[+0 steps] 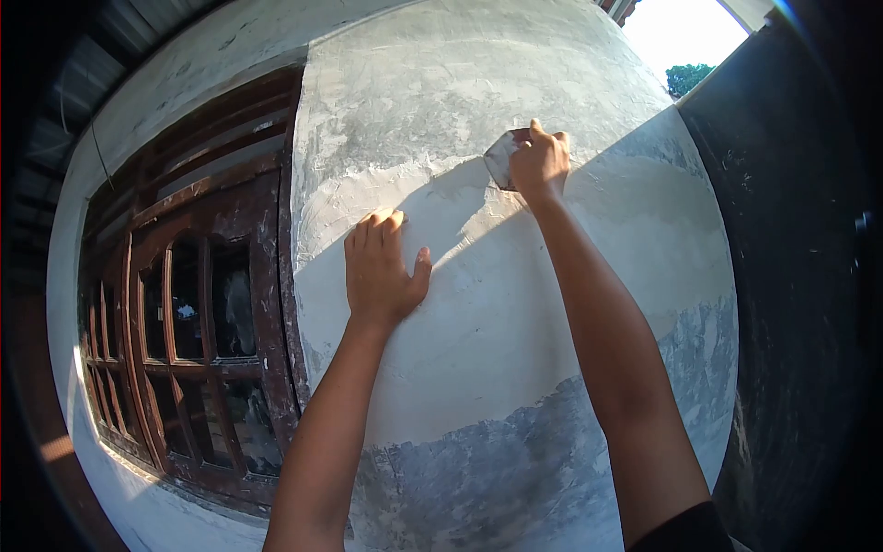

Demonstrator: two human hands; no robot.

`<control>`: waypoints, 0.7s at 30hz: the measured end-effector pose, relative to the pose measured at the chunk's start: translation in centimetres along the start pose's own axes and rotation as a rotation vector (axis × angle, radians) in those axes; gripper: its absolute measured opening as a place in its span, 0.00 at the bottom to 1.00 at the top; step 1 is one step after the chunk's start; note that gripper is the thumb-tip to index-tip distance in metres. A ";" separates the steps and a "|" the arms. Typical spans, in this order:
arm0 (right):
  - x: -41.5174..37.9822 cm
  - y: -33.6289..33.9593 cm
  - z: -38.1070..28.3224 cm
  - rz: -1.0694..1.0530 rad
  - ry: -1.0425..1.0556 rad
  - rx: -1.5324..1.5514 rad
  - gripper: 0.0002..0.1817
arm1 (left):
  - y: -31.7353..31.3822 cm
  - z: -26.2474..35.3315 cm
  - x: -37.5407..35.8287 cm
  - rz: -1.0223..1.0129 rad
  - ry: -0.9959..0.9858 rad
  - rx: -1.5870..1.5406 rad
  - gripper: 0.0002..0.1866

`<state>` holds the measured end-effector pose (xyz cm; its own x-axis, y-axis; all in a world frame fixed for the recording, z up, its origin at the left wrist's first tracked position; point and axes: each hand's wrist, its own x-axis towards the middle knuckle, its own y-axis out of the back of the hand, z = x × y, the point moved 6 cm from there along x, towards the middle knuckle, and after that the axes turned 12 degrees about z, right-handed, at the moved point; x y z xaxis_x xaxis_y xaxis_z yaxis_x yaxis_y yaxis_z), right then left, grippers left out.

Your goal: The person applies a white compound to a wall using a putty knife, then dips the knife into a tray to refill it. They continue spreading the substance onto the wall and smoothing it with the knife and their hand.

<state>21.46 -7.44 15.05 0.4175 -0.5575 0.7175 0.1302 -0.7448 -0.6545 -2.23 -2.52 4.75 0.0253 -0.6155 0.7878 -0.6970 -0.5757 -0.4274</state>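
Observation:
My right hand grips a flat putty scraper by its edge, thumb pointing up. Its pale, smeared blade lies against the upper part of the wall, near the border between sunlit and shaded plaster. Lower and to the left, my left hand holds nothing. Its fingers point up with the thumb spread to the side, close against the wall. A broad band of smooth whitish putty covers the middle of the wall, with rougher grey surface above and below it.
On the left, a brown wooden window with glass panes is set into the wall, its frame running close beside my left hand. A dark wall stands on the right. Corrugated roofing shows at the upper left.

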 end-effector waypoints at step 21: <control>-2.7 -0.3 -3.5 -0.082 0.030 0.138 0.20 | 0.0 0.2 0.3 -0.048 0.030 0.032 0.25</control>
<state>17.17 -6.95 14.18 0.3740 -0.5094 0.7750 0.2855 -0.7318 -0.6188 -2.09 -2.83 4.89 0.0359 -0.5705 0.8205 -0.6723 -0.6213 -0.4025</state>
